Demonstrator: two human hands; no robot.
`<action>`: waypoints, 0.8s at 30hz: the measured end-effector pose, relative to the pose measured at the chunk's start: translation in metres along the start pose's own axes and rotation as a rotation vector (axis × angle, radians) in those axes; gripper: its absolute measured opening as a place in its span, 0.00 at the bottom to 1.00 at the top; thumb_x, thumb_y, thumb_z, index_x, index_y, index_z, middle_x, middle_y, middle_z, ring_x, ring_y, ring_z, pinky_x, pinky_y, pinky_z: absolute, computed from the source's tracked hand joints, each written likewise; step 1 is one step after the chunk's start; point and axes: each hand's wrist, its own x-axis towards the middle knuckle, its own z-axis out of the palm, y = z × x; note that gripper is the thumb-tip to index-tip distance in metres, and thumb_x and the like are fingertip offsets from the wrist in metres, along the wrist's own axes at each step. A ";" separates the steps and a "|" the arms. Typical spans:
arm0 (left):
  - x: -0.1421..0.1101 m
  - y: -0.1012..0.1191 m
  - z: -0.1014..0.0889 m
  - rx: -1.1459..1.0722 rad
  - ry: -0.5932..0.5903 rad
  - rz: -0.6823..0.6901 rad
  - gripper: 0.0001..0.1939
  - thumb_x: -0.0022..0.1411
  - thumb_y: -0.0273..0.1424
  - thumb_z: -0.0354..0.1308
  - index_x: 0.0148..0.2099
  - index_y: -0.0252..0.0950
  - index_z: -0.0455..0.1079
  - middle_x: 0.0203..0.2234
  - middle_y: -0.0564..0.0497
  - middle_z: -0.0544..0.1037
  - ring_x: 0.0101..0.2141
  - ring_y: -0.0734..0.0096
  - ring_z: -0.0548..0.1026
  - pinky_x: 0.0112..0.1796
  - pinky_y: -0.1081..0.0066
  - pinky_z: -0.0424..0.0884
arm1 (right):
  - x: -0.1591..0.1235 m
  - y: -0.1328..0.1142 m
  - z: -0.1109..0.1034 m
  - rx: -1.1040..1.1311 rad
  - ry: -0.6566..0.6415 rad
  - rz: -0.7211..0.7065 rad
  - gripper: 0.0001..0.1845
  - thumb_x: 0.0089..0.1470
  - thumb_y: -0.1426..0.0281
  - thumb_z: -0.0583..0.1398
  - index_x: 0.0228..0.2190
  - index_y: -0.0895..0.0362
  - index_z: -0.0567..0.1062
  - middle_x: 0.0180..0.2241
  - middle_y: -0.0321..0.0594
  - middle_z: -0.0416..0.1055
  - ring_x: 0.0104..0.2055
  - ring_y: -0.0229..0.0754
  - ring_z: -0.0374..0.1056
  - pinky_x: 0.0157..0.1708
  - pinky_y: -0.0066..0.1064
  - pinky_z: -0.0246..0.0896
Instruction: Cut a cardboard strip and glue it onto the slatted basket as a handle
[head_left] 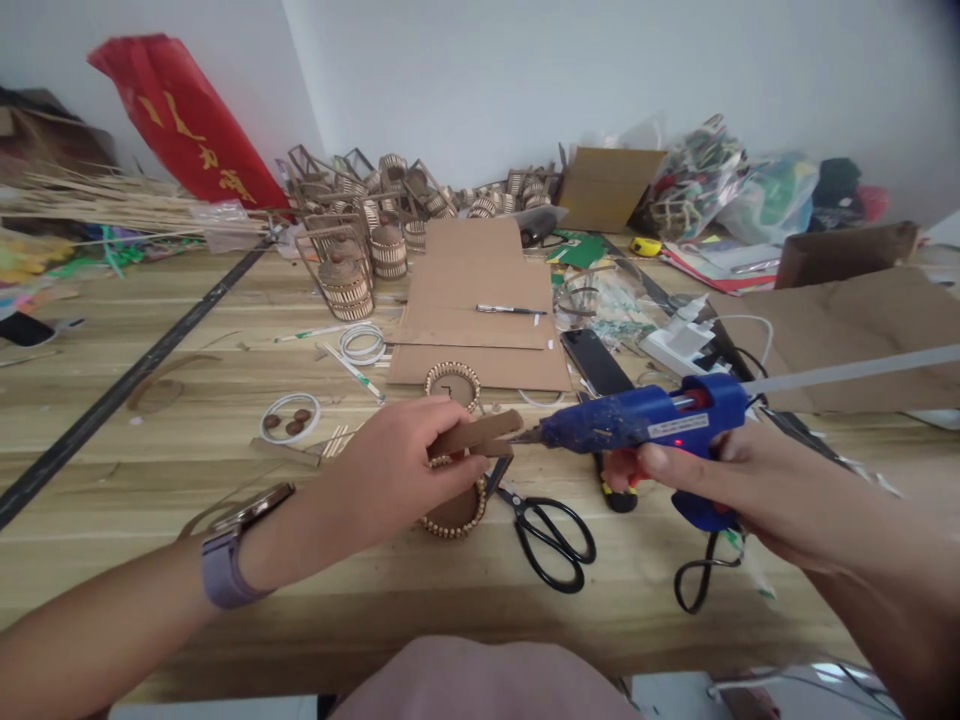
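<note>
My left hand (401, 460) pinches a folded strip of brown cardboard (480, 432) above the table. In my right hand (720, 475) is a blue hot glue gun (622, 415), its nozzle at the strip's right end; whether it touches I cannot tell. A white glue stick (847, 372) sticks out of the gun's back. Below my left hand lies a round piece edged with small beads or stick ends (456, 520), partly hidden by the fingers. A similar beaded ring (452, 378) lies just beyond. Black-handled scissors (555, 540) rest between my hands.
Cardboard sheets (472, 290) with a pen (510, 309) lie ahead, a phone (598, 362) to their right. Several small stick-covered buckets (346, 285) stand at the back left. A white ring (291, 418) holds brown discs. The gun's black cord (697, 580) hangs over the table.
</note>
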 end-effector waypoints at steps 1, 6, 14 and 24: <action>0.000 0.000 0.000 0.001 0.003 -0.004 0.12 0.61 0.37 0.56 0.27 0.37 0.64 0.23 0.57 0.67 0.25 0.73 0.64 0.26 0.72 0.54 | 0.001 -0.003 -0.001 -0.039 -0.044 -0.021 0.30 0.42 0.40 0.62 0.23 0.55 0.79 0.26 0.42 0.76 0.31 0.47 0.70 0.29 0.35 0.63; 0.000 -0.003 0.001 -0.007 0.032 0.000 0.11 0.60 0.36 0.57 0.28 0.37 0.64 0.23 0.57 0.67 0.25 0.73 0.64 0.26 0.72 0.54 | 0.009 -0.015 0.000 -0.234 -0.089 -0.058 0.34 0.43 0.36 0.57 0.20 0.54 0.77 0.22 0.40 0.73 0.26 0.45 0.67 0.25 0.33 0.58; 0.002 -0.001 0.003 -0.021 0.043 -0.011 0.14 0.58 0.34 0.58 0.25 0.37 0.59 0.22 0.57 0.65 0.24 0.74 0.62 0.25 0.72 0.52 | 0.012 -0.029 0.008 -0.333 -0.129 -0.124 0.35 0.46 0.35 0.53 0.19 0.53 0.75 0.20 0.38 0.69 0.23 0.42 0.64 0.23 0.32 0.55; 0.001 -0.001 0.002 -0.049 0.051 -0.027 0.14 0.57 0.35 0.58 0.24 0.37 0.59 0.21 0.57 0.65 0.23 0.74 0.61 0.24 0.72 0.50 | 0.014 -0.032 0.014 -0.260 -0.104 -0.204 0.29 0.50 0.40 0.56 0.23 0.53 0.73 0.20 0.35 0.68 0.23 0.40 0.61 0.22 0.29 0.56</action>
